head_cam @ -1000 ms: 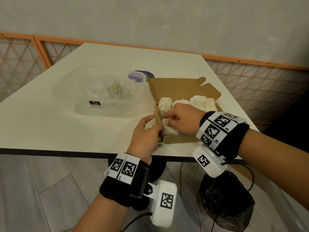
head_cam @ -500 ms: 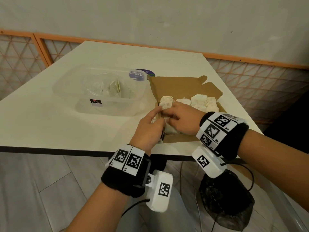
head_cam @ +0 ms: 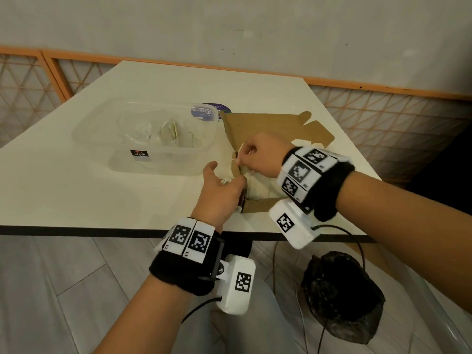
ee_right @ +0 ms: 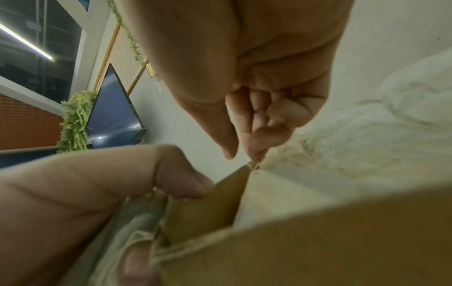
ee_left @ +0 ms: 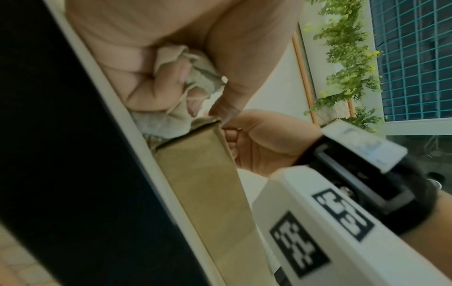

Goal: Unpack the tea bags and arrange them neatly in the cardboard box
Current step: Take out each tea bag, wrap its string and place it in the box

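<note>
An open cardboard box lies at the table's near right, with white tea bags packed inside. My left hand sits against the box's left wall. Its fingers curl around a crumpled whitish tea bag, and its thumb presses the cardboard wall. My right hand hovers over the box's left edge, thumb and forefinger pinching a thin white tea bag string at the top of that wall. More tea bags lie just behind it, and my right wrist hides much of the box's inside.
A clear plastic tub holding crumpled wrappers stands left of the box, with a purple-labelled lid behind it. The table's front edge runs just under my wrists. A black bag sits on the floor below.
My right hand has lifted off the tea bags in the box and moved to the left wall's top, where it now pinches the string. The left hand stays by the box's left wall.
</note>
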A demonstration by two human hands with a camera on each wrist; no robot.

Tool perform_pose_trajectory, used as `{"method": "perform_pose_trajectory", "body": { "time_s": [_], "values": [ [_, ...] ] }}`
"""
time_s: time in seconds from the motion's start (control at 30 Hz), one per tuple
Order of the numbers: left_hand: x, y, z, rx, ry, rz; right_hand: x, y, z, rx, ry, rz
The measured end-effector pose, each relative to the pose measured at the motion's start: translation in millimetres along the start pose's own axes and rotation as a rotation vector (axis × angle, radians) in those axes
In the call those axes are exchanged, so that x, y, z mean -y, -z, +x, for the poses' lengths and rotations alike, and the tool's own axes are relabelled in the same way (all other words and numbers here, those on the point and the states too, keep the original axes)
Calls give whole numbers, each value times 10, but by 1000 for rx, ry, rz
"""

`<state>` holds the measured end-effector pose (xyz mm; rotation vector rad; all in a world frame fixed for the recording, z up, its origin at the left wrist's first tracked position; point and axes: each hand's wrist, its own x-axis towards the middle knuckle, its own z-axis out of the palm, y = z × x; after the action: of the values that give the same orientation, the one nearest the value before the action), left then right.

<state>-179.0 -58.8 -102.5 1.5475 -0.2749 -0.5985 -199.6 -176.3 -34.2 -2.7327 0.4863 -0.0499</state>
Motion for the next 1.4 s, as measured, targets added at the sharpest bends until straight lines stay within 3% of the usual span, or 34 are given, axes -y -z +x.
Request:
{"method": "perform_pose_trajectory", "body": {
  "time_s": [0.2, 0.4, 0.57, 0.7, 0.83, 0.9, 1.0, 1.1, 1.27, 1.4],
  "values": [
    [28, 39, 35, -1, 32, -20, 127, -9, 216, 34, -72, -104],
    [57, 35, 75, 7, 29, -28, -56, 28, 185, 138, -171, 89],
    [62, 50, 80, 31, 42, -46, -223, 218, -121, 92, -216, 234],
    [61, 13, 88, -6, 23, -25, -220, 12, -279, 182, -120, 168],
    [65, 20, 76, -28, 22, -38, -106, -128, -257, 158, 44, -14],
    [66, 25, 72, -35, 21, -45, -163, -2, -246, 145, 35, 77],
    [75, 24, 88, -49, 19, -59, -409, 351, -312, 1, -67, 227],
    [91, 20, 118, -66, 11, -69, -687, 599, -464, -46, -142, 153],
    [113, 15, 136, -76, -7, -72, -837, 489, -675, 136, -80, -95],
    [105, 25, 122, -73, 3, -81, -985, 409, -692, 145, -71, -218]
  ]
}}
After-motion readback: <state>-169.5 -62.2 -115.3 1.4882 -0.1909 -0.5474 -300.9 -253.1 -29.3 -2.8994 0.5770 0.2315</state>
